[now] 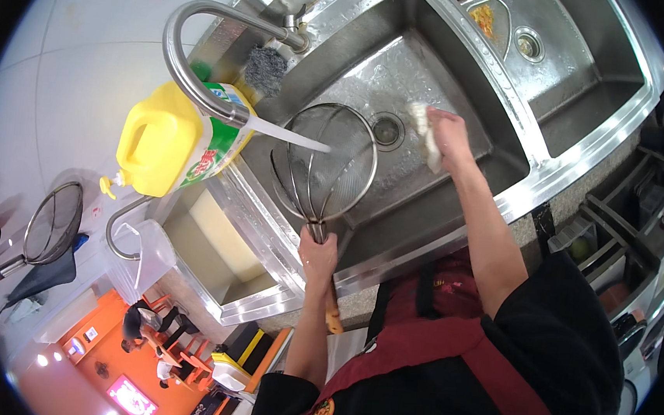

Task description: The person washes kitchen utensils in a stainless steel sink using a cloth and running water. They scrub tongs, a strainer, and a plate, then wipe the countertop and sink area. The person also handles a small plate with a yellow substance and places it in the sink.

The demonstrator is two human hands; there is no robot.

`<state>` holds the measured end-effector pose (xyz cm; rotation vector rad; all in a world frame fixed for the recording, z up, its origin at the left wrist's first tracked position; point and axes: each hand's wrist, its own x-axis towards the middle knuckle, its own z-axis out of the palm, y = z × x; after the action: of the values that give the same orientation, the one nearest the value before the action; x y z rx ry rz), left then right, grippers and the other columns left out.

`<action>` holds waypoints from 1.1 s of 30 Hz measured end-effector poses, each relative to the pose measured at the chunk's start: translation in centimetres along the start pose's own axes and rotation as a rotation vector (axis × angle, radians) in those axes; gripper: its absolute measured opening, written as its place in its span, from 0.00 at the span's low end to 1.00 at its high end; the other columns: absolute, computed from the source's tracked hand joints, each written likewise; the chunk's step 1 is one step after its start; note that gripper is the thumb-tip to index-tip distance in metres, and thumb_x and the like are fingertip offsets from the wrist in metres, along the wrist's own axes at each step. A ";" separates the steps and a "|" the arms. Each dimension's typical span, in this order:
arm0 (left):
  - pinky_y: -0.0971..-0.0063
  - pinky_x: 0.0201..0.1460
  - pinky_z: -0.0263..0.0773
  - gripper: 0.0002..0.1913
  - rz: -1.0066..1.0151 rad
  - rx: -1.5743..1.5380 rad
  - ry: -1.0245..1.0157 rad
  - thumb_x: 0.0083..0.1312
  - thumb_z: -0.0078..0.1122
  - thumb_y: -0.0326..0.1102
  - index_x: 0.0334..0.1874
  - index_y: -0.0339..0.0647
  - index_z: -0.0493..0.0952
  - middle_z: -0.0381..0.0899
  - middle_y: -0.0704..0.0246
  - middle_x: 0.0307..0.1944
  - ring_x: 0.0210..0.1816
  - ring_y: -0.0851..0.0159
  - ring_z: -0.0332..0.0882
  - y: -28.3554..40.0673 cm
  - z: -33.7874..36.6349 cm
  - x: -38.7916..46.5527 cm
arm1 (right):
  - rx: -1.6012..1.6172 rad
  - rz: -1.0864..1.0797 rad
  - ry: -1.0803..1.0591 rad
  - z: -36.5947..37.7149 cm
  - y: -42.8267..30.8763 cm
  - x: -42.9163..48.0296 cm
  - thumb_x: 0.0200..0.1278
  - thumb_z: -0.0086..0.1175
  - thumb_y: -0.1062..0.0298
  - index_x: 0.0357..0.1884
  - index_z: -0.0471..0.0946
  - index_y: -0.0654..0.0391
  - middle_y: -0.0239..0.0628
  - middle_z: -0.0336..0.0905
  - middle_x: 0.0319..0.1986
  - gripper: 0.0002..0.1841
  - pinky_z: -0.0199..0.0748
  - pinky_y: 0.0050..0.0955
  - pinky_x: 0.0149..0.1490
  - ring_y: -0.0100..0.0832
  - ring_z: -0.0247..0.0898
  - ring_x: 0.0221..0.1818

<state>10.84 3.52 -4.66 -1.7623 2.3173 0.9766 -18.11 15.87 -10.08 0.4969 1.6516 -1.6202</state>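
Observation:
My left hand (318,254) grips the handle of a round wire-mesh strainer (344,167), whose wooden handle end (332,316) shows below my wrist. Water from the curved metal faucet (231,112) runs onto the mesh over the middle basin of a stainless steel sink (402,207). Held in my right hand (450,136) is a whitish cloth or scrub pad (422,133), to the right of the strainer and apart from it. The basin's drain (387,131) lies between the strainer and the cloth.
A yellow detergent jug (159,135) with a pump stands beside the faucet, near a steel-wool scrubber (265,70). Food scraps (482,20) lie in a corner strainer of the right basin. Another mesh strainer (53,223) hangs at the far left. Several people sit in the dining area (147,327).

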 end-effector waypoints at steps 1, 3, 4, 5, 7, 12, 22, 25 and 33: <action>0.62 0.38 0.70 0.13 -0.006 0.036 -0.006 0.54 0.61 0.33 0.38 0.34 0.71 0.75 0.55 0.26 0.29 0.50 0.74 -0.5 -0.5 0.1 | 0.079 0.040 -0.036 -0.7 -0.1 0.5 0.73 0.47 0.59 0.45 0.79 0.64 0.36 0.80 0.28 0.17 0.67 0.27 0.25 0.26 0.70 0.21; 0.63 0.38 0.70 0.12 0.074 0.001 -0.050 0.54 0.61 0.32 0.38 0.35 0.71 0.75 0.56 0.27 0.30 0.52 0.74 -1.6 -1.5 0.0 | 0.278 0.184 -0.212 -2.1 -0.1 1.5 0.75 0.42 0.59 0.44 0.78 0.63 0.35 0.78 0.28 0.17 0.67 0.29 0.25 0.26 0.70 0.22; 0.63 0.38 0.70 0.12 0.087 0.009 -0.085 0.55 0.61 0.32 0.37 0.35 0.71 0.75 0.56 0.28 0.30 0.53 0.74 -2.1 -2.0 -0.3 | 0.402 0.261 -0.283 -2.5 -0.1 1.8 0.76 0.40 0.60 0.48 0.76 0.63 0.36 0.78 0.27 0.17 0.67 0.29 0.25 0.28 0.70 0.22; 0.64 0.39 0.70 0.12 0.139 -0.008 -0.080 0.55 0.62 0.31 0.38 0.35 0.71 0.75 0.57 0.29 0.30 0.54 0.74 -2.4 -2.3 -0.6 | 0.429 0.237 -0.281 -2.9 0.0 2.1 0.76 0.40 0.59 0.48 0.76 0.62 0.35 0.78 0.29 0.17 0.69 0.29 0.28 0.28 0.72 0.26; 0.65 0.39 0.70 0.12 0.206 -0.015 -0.093 0.56 0.62 0.30 0.40 0.36 0.72 0.75 0.58 0.30 0.32 0.56 0.74 -2.8 -2.9 -1.3 | 0.475 0.167 -0.291 -3.8 0.4 2.4 0.76 0.37 0.60 0.49 0.75 0.61 0.36 0.77 0.33 0.18 0.69 0.29 0.32 0.28 0.72 0.31; 0.74 0.36 0.71 0.19 -0.031 0.009 -0.323 0.65 0.63 0.42 0.49 0.36 0.71 0.76 0.67 0.30 0.31 0.70 0.74 -1.0 -3.5 0.5 | 0.751 0.185 -0.493 -4.1 1.3 3.0 0.73 0.32 0.60 0.48 0.73 0.58 0.38 0.76 0.41 0.18 0.67 0.34 0.35 0.33 0.69 0.35; 0.83 0.16 0.53 0.07 -0.834 -0.846 -1.104 0.68 0.52 0.31 0.31 0.46 0.65 0.60 0.79 0.19 0.16 0.79 0.57 4.3 0.5 7.7 | 0.381 -0.269 -0.343 14.0 7.1 -2.7 0.65 0.56 0.68 0.50 0.68 0.52 0.35 0.73 0.40 0.14 0.73 0.31 0.47 0.32 0.72 0.43; 0.83 0.16 0.53 0.09 -0.788 -0.735 -1.087 0.67 0.52 0.30 0.29 0.47 0.64 0.60 0.80 0.19 0.16 0.79 0.57 5.1 0.3 6.9 | -0.205 -0.813 -0.026 17.2 8.2 -2.4 0.63 0.60 0.63 0.48 0.68 0.57 0.43 0.73 0.37 0.17 0.71 0.36 0.50 0.37 0.73 0.43; 0.82 0.16 0.53 0.05 -0.681 -0.757 -0.850 0.66 0.53 0.27 0.37 0.47 0.67 0.59 0.80 0.18 0.16 0.78 0.57 4.9 -4.5 4.3 | -0.190 0.068 0.561 12.6 9.7 7.8 0.63 0.52 0.63 0.44 0.73 0.64 0.58 0.79 0.39 0.15 0.73 0.45 0.52 0.57 0.77 0.43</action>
<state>6.47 -1.73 -0.70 -1.5930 0.7928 2.0157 -12.96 3.09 -21.20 0.9594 2.1412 -1.3231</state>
